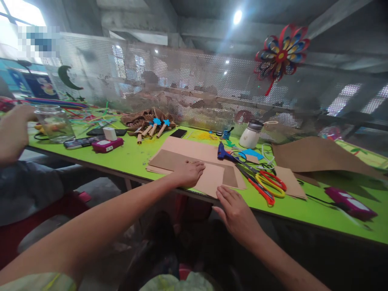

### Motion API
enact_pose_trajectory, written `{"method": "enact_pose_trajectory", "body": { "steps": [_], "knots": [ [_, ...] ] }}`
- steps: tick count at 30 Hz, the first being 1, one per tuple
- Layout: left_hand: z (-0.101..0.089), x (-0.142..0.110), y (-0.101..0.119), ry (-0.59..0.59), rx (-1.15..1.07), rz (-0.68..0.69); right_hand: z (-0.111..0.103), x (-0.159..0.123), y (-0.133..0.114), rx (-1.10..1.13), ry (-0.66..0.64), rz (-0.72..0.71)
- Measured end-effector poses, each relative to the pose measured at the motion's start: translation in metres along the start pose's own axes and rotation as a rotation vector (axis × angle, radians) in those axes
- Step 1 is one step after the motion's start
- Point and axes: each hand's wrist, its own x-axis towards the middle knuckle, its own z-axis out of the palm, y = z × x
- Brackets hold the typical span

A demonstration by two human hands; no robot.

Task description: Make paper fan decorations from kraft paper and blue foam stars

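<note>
My left hand (189, 173) rests on a stack of brown paper sheets (194, 159) near the front edge of the green table (133, 155), its fingers curled and pressing on the top sheet. My right hand (235, 210) lies flat at the table's front edge, fingers stretched out and touching the near corner of the folded sheet (212, 180). Neither hand grips anything. To the right of the sheets lie red and yellow scissors (266, 184) and a blue glue gun (224, 152).
Another person's hand (13, 129) sits at the far left beside a glass jar (54, 123). Phones, a pink box (107, 144), paper rolls (150, 125), a white jar (251, 135), large brown paper (318, 155) and a pink device (350, 202) crowd the table. A perforated screen stands behind.
</note>
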Motion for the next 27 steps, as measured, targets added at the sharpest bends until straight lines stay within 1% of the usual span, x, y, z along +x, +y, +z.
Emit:
{"method": "enact_pose_trajectory", "body": {
  "steps": [3,7,10,12,15,18,20,24,27],
  "knots": [
    [-0.002,0.001,-0.003,-0.023,-0.009,-0.001,0.000,-0.001,-0.002,0.028,0.008,0.013],
    [-0.010,0.005,-0.012,-0.064,-0.050,0.014,-0.002,-0.004,-0.005,0.074,0.030,0.030],
    [-0.013,0.006,-0.017,-0.068,-0.021,0.034,-0.005,-0.003,-0.005,0.093,0.035,0.045],
    [-0.013,0.006,-0.019,-0.040,0.025,0.051,-0.008,0.003,0.001,0.124,0.015,0.043],
    [-0.010,0.004,-0.019,-0.001,0.065,0.079,-0.009,0.018,0.019,0.178,-0.024,0.014],
    [-0.006,0.002,-0.019,0.014,0.071,0.088,-0.004,0.031,0.039,0.167,-0.060,0.025],
    [-0.004,0.001,-0.018,0.018,0.064,0.078,0.002,0.036,0.047,0.148,-0.093,0.032],
    [-0.006,0.003,-0.021,-0.016,0.018,0.073,0.008,0.036,0.050,0.127,-0.113,0.049],
    [-0.017,0.006,-0.028,-0.053,-0.058,0.088,0.007,0.036,0.048,0.113,-0.134,0.042]
  ]
}}
